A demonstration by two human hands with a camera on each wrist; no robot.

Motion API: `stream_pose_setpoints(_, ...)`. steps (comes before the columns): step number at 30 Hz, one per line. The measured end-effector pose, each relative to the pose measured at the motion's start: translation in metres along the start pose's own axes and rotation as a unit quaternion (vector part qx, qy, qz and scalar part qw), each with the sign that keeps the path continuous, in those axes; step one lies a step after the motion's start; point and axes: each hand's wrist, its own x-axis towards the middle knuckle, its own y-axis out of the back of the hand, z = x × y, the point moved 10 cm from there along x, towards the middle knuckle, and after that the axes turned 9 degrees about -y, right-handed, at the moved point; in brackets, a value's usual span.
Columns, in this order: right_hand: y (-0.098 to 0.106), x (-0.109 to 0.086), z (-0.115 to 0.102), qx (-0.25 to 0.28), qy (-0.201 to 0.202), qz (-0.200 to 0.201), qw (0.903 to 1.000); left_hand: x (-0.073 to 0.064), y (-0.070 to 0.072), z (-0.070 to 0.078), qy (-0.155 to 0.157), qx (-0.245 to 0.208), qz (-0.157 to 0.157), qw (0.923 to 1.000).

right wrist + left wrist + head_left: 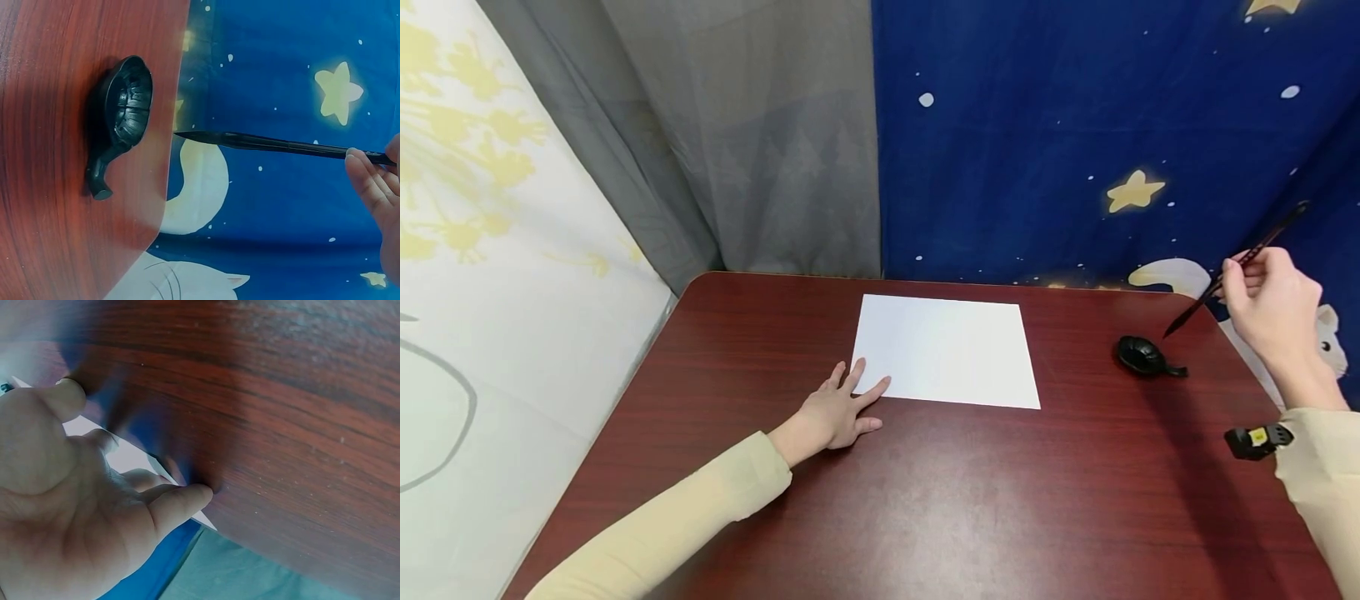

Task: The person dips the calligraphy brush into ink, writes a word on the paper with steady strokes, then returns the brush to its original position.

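Observation:
At the right, my right hand (1273, 300) pinches a dark writing brush (1213, 287) by its shaft, tip pointing down and left. Just below that tip sits a small black ink dish (1141, 356) with a short curved handle. In the right wrist view the black brush tip (206, 136) hangs apart from the dish (128, 106), whose inside is ribbed and glossy. My left hand (838, 414) lies with fingers spread, its fingertips on the lower left corner of a blank white sheet of paper (947, 350). The left wrist view shows the palm side of that hand (81, 506).
The sheet and dish lie on a reddish-brown wooden table (925, 500) with rounded far corners. Behind its far edge hang a grey curtain (775, 150) and a blue curtain (1037, 150) with stars. A white patterned cloth (512, 333) hangs along the left.

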Motion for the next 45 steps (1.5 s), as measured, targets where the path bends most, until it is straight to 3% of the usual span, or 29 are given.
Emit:
stream_pose_setpoints(12,0.007,0.000,-0.015,0.015,0.016,0.001,0.9998,0.002,0.001,0.001,0.005,-0.007,-0.001,1.0000)
stream_pose_setpoints(21,0.011,0.002,-0.033,0.019,0.051,0.002,0.9985,0.002,-0.001,-0.001,0.010,0.007,-0.007,0.9999)
stream_pose_setpoints(45,0.023,0.005,-0.060,0.064,0.065,0.023,0.9955,0.002,-0.001,0.000,0.010,0.010,-0.011,0.9998)
